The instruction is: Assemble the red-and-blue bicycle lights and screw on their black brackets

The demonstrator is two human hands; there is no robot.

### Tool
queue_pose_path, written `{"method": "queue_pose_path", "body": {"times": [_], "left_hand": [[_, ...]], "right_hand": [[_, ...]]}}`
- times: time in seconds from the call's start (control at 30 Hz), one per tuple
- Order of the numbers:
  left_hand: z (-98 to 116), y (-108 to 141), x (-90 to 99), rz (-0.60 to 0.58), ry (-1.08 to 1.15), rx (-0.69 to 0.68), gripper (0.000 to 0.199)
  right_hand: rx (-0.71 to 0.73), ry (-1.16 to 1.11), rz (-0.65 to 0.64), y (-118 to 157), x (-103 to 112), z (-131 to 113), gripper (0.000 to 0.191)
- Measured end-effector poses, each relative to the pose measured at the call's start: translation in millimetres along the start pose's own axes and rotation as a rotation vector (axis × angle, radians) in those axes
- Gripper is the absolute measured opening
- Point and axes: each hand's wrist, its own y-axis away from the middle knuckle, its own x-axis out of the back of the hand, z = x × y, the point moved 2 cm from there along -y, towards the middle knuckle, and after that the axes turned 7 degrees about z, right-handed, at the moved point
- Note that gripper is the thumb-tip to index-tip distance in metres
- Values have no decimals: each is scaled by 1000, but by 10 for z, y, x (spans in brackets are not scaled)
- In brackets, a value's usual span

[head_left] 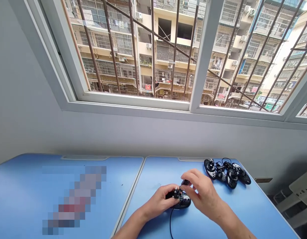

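Note:
A glossy black computer mouse [182,203] with its top off lies under my hands, and its thin black cable [170,225] runs toward me across the blue desk [218,212]. My left hand [158,200] grips a black part of the mouse between thumb and fingers. My right hand [202,192] pinches a small black piece [185,182] just above the mouse. Several similar black mouse parts with wires [226,172] lie in a heap at the desk's far right, beyond my right hand.
A second blue desk [24,186] adjoins on the left, with a pixelated blur [75,199] on it. A grey wall and a barred window [193,49] stand behind the desks. A beige plastic rack [299,196] stands beyond the right edge.

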Motion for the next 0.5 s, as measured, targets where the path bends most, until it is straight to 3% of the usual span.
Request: {"method": "queue_pose_path", "body": {"times": [0.27, 0.5], "left_hand": [[43, 2, 0, -2, 17, 6, 17], [21, -9, 17, 5, 53, 3, 28]], "right_hand": [[23, 10, -211, 2, 239, -62, 38], [-101, 307, -347, 39, 341, 24, 15]]}}
